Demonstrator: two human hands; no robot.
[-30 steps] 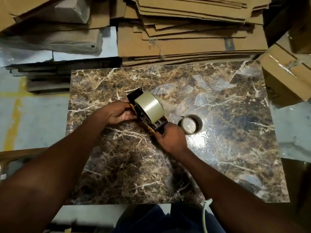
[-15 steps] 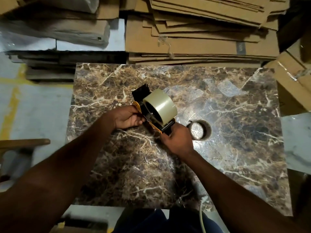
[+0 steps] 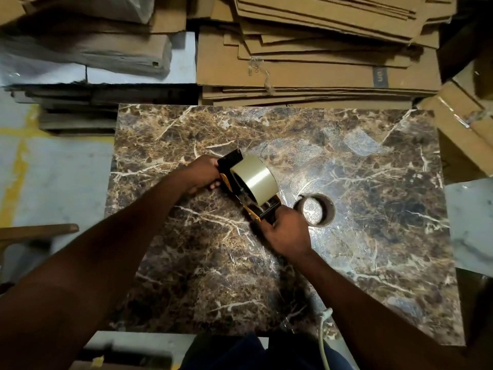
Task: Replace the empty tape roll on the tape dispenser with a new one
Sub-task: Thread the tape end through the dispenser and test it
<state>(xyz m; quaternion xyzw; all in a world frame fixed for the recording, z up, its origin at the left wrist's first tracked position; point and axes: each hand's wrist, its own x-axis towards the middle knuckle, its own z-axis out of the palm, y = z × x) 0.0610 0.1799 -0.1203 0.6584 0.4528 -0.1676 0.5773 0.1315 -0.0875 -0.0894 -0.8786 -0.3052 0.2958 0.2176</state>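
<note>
The left hand (image 3: 204, 173) is closing around the far end of the dispenser (image 3: 262, 210), fingers curled under its black handle, pinning it on the table (image 3: 373, 263). The new roll (image 3: 254, 180) is sitting on the hub in the middle, its clear tape facing up. The right hand (image 3: 285, 232) is gripping the near end by the orange frame; whether it is pinching the tape's free end, I cannot tell. The empty core (image 3: 316, 209) is lying just beside that hand. Judging by this, threading is the step in hand: the left hand should be bracing firmly while the right is drawing tape straight, sticky side down, toward the blade.
</note>
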